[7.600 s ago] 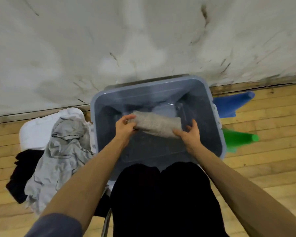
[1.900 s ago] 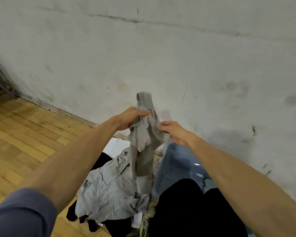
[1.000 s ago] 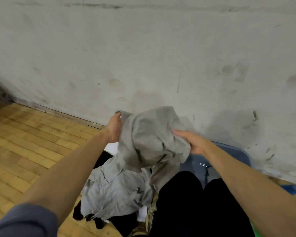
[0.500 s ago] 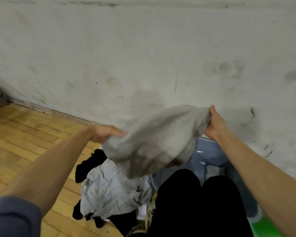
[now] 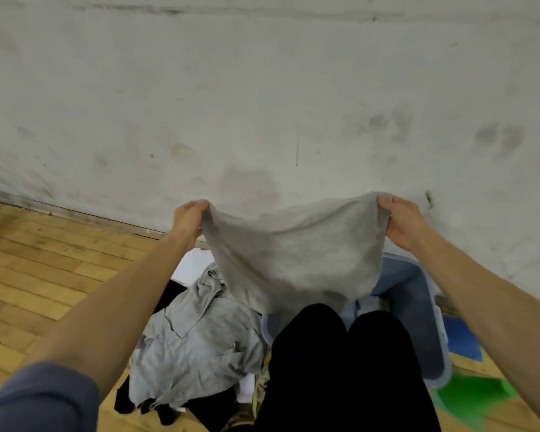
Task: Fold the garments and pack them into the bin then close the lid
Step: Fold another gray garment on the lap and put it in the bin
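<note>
- Nearest: person's legs in black trousers, knees pointing toward the wall. Blue-grey sleeve at near left on the left arm.
- Near left on the wood floor: heap of garments. Crumpled light grey shirt on top, black clothing under its near edge, something white at the far side of the heap.
- Near right on the floor: green piece and blue piece, both just beside the bin; can't tell what they are.
- Blue-grey bin sits right of the heap, past the knees, open on top. Contents mostly hidden by the legs and the held cloth.
- Grey garment is up in the air, spread between both hands, above the bin's left part and the heap's edge. Top edge sags in the middle; bottom hangs just above the knees.
- Left hand: grip closed, fingers curled over the garment's top left corner.
- Right hand: grip closed, fingers bunching the top right corner.
- Farthest: scuffed white wall, meeting the floor behind the heap.
</note>
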The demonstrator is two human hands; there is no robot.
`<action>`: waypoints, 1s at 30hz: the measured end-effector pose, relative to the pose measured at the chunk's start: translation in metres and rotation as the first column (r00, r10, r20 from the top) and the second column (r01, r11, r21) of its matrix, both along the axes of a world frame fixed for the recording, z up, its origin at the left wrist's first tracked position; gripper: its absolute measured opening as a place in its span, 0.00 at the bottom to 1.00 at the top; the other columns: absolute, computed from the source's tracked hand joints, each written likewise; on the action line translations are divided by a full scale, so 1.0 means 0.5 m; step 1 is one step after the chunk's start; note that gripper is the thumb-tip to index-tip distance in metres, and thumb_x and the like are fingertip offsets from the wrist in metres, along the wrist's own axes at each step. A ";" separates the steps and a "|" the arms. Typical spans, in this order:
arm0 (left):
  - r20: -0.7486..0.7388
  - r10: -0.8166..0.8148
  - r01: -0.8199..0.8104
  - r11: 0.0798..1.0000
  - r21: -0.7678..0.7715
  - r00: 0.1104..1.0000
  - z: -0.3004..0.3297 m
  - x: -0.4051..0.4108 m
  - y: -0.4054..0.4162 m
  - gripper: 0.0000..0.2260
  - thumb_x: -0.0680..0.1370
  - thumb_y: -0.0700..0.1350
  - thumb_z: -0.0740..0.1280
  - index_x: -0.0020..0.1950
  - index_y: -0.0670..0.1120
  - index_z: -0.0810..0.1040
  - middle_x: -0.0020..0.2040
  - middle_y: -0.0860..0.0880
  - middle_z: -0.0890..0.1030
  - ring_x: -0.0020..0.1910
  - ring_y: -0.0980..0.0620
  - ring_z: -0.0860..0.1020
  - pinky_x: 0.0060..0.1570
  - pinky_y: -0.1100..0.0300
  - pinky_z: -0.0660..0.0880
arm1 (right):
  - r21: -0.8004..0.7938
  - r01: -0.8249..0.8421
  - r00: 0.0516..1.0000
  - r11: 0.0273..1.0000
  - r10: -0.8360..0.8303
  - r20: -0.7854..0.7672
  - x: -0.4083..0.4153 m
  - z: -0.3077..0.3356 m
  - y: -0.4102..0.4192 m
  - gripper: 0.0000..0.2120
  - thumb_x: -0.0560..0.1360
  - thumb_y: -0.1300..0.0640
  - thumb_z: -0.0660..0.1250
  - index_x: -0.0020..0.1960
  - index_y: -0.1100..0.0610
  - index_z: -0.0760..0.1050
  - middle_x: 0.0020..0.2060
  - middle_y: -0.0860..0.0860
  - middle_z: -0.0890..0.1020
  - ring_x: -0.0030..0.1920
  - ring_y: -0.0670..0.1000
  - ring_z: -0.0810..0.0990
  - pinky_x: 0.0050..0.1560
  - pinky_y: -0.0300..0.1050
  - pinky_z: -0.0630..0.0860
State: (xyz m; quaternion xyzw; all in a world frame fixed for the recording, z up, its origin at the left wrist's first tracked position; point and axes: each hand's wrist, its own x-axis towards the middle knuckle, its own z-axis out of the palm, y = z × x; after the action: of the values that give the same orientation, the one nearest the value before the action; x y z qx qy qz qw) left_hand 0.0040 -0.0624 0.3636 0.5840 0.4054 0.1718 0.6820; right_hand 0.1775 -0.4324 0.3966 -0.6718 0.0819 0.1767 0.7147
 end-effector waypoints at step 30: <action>-0.635 -0.557 0.813 0.543 0.211 0.536 0.288 0.048 -0.060 0.21 0.73 0.27 0.56 0.60 0.44 0.76 0.52 0.44 0.73 0.49 0.46 0.73 0.39 0.60 0.73 | -0.607 0.184 0.834 0.773 0.204 0.513 -0.006 0.155 -0.160 0.07 0.69 0.69 0.72 0.46 0.63 0.82 0.36 0.58 0.81 0.38 0.57 0.81 0.45 0.49 0.81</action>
State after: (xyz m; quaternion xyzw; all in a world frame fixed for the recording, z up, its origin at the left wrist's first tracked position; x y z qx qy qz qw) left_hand 0.0281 -0.0925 0.5076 0.8704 0.2344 -0.1822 0.3929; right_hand 0.1745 -0.5123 0.4741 -0.8943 -0.0767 -0.0587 0.4369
